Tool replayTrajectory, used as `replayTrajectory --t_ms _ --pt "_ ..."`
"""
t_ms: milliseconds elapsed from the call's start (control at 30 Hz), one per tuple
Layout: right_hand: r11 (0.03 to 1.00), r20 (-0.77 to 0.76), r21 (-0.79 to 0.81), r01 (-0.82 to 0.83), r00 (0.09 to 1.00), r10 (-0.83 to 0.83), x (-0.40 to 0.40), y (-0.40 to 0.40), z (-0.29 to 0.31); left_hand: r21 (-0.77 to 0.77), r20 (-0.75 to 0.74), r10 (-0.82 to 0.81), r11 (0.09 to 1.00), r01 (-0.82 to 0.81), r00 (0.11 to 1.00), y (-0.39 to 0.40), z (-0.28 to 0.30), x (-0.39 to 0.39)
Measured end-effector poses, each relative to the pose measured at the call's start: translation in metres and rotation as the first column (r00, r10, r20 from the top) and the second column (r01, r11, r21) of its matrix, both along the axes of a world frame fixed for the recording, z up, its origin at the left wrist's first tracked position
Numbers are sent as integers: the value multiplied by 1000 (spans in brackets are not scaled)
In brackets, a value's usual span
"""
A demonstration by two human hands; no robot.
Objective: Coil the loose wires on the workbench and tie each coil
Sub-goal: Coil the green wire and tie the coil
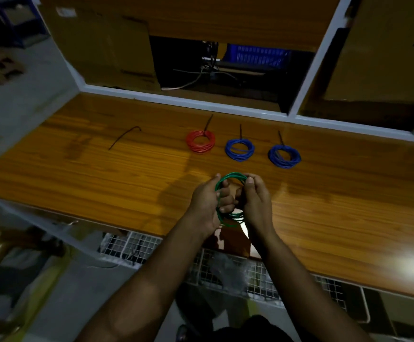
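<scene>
A green wire coil (233, 176) is held upright just above the wooden workbench (102, 174), near its front edge. My left hand (207, 206) grips the coil's left side with curled fingers. On the right side, my right hand (255, 201) pinches it between thumb and fingers. The coil's lower part shows between my wrists. Farther back lie a red coil (200, 141) and two blue coils (240, 149) (284, 156), each with a dark tie sticking up from it. A loose black tie (124, 137) lies on the bench to the left.
A white frame (176, 101) runs along the back of the bench, with cardboard boxes (102, 48) and a blue crate (260, 54) behind it. A wire mesh shelf (131, 248) hangs under the front edge. A bright light reflection (408, 265) sits at the bench's right.
</scene>
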State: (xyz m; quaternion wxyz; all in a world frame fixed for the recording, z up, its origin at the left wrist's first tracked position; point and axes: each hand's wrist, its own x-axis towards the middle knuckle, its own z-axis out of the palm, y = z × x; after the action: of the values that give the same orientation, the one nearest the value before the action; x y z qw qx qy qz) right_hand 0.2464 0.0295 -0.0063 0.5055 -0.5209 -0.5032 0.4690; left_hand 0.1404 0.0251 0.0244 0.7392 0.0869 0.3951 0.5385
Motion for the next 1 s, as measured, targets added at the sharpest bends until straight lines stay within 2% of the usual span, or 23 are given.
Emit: replayTrajectory --t_ms 67,133,200,300,400,467,500,533,567,600,633,667,800,867,1000 --pt "996 277 94 -4 961 -23 -2 -1 4 4 -11 29 1000 -29 1000 5 -2 -8" --pt "950 499 312 -6 852 -159 0 -2 13 6 -5 46 999 -46 999 12 -3 -16" --pt "860 574 503 -89 778 -255 2 -2 27 -3 -10 54 999 -54 999 20 -3 -23" --pt "784 637 567 -254 738 -221 0 5 37 -34 -3 64 997 -64 998 35 -5 -35" --pt "783 643 541 -308 751 -149 -1 18 35 -30 23 87 996 -86 996 53 -6 -51" --pt "871 634 452 -192 756 -162 -2 31 33 -20 30 93 996 -92 995 66 -4 -64" --pt "930 602 346 -127 790 -116 -3 39 32 -13 30 96 995 -96 995 72 -2 -70" --pt "976 510 198 -85 860 -28 -5 47 31 -11 24 100 995 -100 995 78 0 -74" --pt "994 332 57 -90 941 66 -7 55 31 -15 12 107 994 -107 994 84 2 -78" --pt "993 131 -55 -101 986 107 -7 63 31 -24 -12 111 993 -112 994 89 2 -81" --pt "992 30 -93 -84 996 88 -7 70 31 -33 -44 105 994 -107 993 92 2 -84" --pt "996 34 -67 -53 998 55 -7 78 30 -39 -76 86 995 -89 993 95 1 -87" --pt "997 255 54 59 964 -71 -8 103 18 -64 -106 -33 998 26 994 99 0 -101" --pt "997 334 66 49 940 -68 -12 103 9 -70 -79 -28 997 22 996 101 2 -109" --pt "993 390 117 5 919 -51 -44 74 2 -66 18 20 998 -19 1000 107 2 -129"
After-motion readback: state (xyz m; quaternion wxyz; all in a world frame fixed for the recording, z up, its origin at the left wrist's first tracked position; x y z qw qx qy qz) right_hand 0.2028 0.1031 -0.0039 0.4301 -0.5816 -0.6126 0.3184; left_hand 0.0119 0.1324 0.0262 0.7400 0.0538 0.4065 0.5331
